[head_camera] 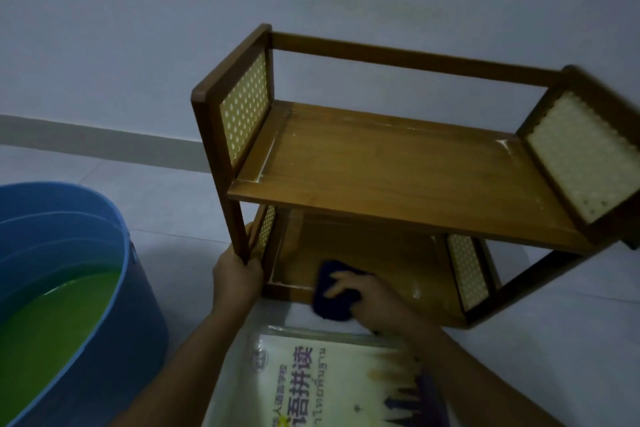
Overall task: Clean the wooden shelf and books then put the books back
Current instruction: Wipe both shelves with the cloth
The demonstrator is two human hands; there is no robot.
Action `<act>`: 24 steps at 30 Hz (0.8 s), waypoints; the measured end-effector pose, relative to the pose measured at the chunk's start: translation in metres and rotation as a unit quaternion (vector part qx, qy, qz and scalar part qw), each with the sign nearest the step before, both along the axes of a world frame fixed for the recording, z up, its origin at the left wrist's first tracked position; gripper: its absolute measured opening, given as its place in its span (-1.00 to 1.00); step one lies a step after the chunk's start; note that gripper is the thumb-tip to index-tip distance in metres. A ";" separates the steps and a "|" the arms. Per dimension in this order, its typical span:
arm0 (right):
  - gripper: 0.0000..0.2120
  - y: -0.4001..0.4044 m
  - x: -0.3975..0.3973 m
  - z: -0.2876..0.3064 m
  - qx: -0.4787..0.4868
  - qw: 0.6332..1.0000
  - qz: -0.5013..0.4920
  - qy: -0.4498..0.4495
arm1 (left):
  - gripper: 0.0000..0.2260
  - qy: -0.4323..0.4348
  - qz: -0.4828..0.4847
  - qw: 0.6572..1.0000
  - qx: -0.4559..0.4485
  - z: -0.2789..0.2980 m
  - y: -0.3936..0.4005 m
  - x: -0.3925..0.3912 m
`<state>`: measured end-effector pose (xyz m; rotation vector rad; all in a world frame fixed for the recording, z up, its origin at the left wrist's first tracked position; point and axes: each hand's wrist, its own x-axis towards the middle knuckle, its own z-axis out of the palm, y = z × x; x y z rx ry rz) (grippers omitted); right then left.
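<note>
Shelf: a two-tier wooden shelf [398,163] with pale perforated side panels stands on the floor [166,204] against the wall [173,28]; both tiers are bare of books, with whitish streaks along the board edges.
Cloth: a dark blue cloth [332,295] lies on the front edge of the lower board, partly overhanging it.
Right grip: the right hand [367,295] lies on top of the cloth, fingers bent over it and pressing it to the board.
Left grip: the left hand [237,274] is wrapped round the foot of the shelf's front left post, holding it.
Book: a pale book [311,378] with printed Chinese characters on its cover lies flat on the floor just in front of the shelf, between the two forearms; the right forearm crosses over its right side.
Bucket: a blue plastic bucket [104,218] stands to the left, well apart from the shelf, holding green liquid [52,329].
Light: dim; the shelf's right end is blurred.
</note>
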<state>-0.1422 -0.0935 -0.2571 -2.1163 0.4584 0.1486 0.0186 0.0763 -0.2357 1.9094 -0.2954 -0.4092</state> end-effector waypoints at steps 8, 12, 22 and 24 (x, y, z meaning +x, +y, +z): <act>-0.69 -0.038 -0.057 -0.010 -0.179 0.977 -0.101 0.049 | -0.64 -0.002 0.019 1.000 -0.008 0.000 -0.005 -0.004; -0.52 0.052 0.062 -0.022 -0.191 0.980 -0.026 0.055 | -0.65 -0.015 0.029 0.999 -0.008 -0.004 -0.006 -0.004; -0.61 -0.036 -0.051 -0.011 -0.122 0.961 -0.230 0.098 | -0.64 -0.018 -0.001 1.000 0.008 -0.002 -0.003 -0.001; -0.59 -0.054 -0.073 -0.011 -0.105 0.945 -0.282 0.125 | -0.63 -0.014 0.007 1.000 -0.001 -0.003 -0.004 -0.001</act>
